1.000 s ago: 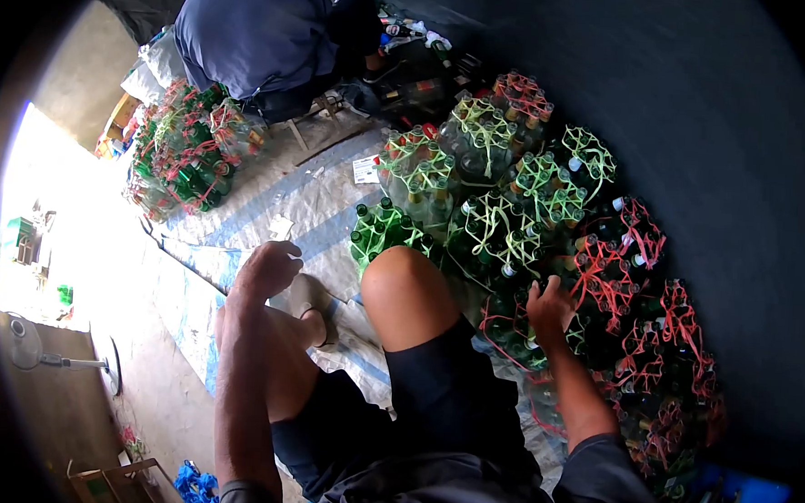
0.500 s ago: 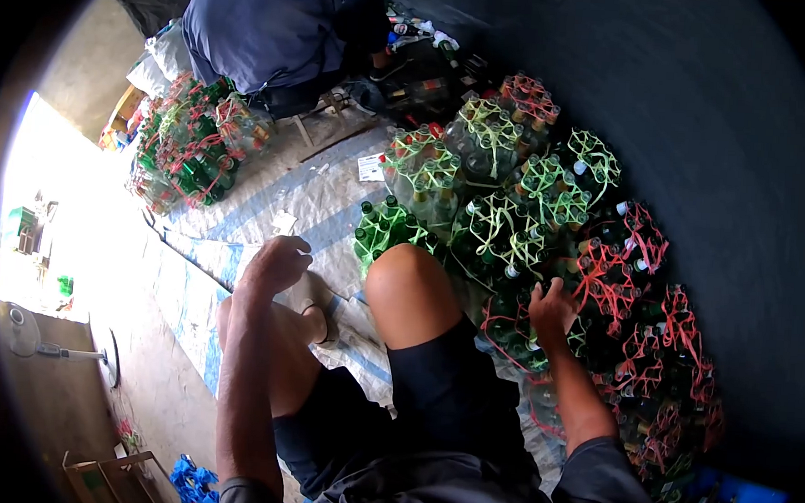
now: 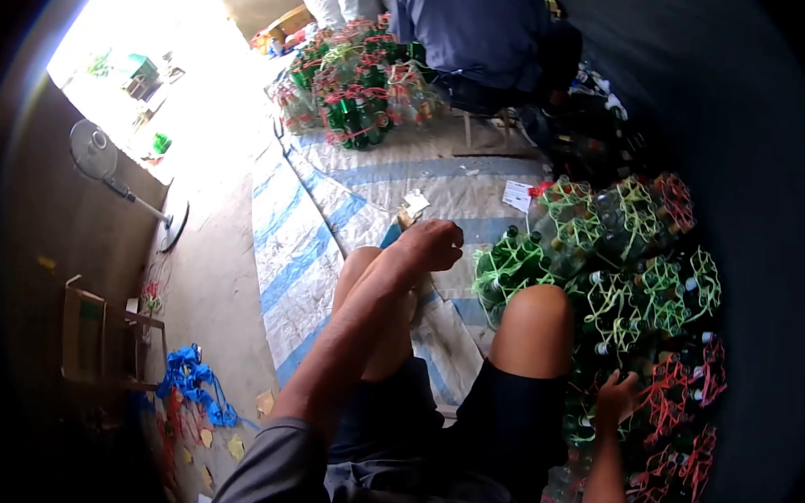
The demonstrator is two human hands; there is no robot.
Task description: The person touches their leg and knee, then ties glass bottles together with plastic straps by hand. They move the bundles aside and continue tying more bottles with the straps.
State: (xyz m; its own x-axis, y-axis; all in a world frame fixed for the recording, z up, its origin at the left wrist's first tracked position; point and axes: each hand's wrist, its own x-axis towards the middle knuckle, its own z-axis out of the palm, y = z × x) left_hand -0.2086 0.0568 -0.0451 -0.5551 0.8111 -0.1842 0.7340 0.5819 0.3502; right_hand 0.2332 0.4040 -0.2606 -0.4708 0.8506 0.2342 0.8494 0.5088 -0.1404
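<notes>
My left hand is raised above my left knee, back of the hand up and fingers curled inward; its palm is hidden, so I cannot see whether it holds anything. At the right, my right hand is low over the tied bottles, with fingers apart and nothing visible between them. Just beyond it lie dark bottles bound with red plastic string. Bottles tied with pale green string stand farther off. Beside my right knee is a bundle of green bottles in light green string.
A person in a blue shirt sits with their back to me, near another bottle bundle. A striped sheet covers the floor. On the left are a standing fan, a wooden frame and blue strips.
My view has swung to the left, so the scene sits farther right. My left hand has curled its fingers more. The right hand remains by the tied bottles.
</notes>
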